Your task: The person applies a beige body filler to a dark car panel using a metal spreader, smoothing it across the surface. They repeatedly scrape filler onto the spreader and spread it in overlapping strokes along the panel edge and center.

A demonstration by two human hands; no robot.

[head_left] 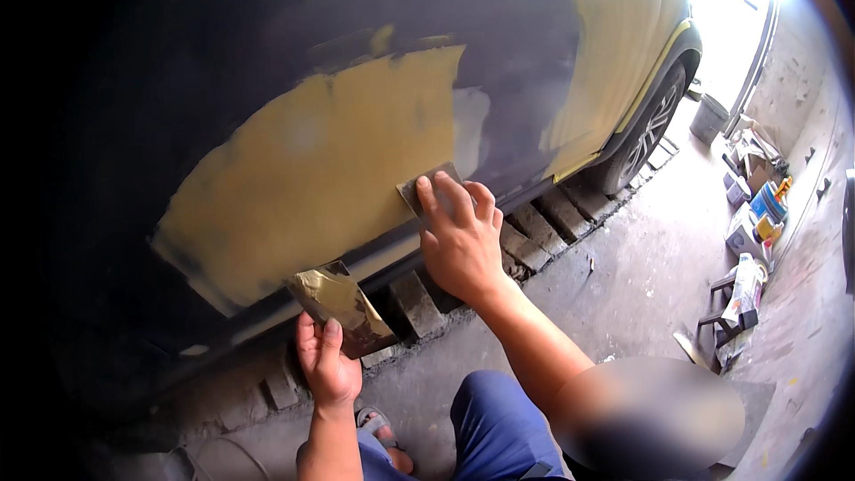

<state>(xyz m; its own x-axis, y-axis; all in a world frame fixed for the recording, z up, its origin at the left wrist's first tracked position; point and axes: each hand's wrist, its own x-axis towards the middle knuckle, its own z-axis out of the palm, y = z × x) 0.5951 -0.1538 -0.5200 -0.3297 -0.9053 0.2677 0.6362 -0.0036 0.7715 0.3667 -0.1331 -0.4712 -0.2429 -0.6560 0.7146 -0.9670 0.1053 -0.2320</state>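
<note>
A dark car body panel [521,116] fills the upper view, with a broad smear of yellow body filler [294,160] across its lower part. My right hand [465,236] presses a small flat spreader [410,193] against the panel at the filler's lower right edge, fingers laid over the blade. Lower and to the left, my left hand [328,358] grips a thin metal plate [361,325] by its near edge, thumb on top. A dab of yellow filler [322,289] lies on the plate's far end. The plate is just in front of the car's sill.
Ribbed blocks [414,303] line the floor under the sill. Toward the right are a car wheel [648,138], a grey bucket [709,118], several cans and boxes [764,214] by the wall, and a small dark stool [735,316]. A blurred patch covers the lower right.
</note>
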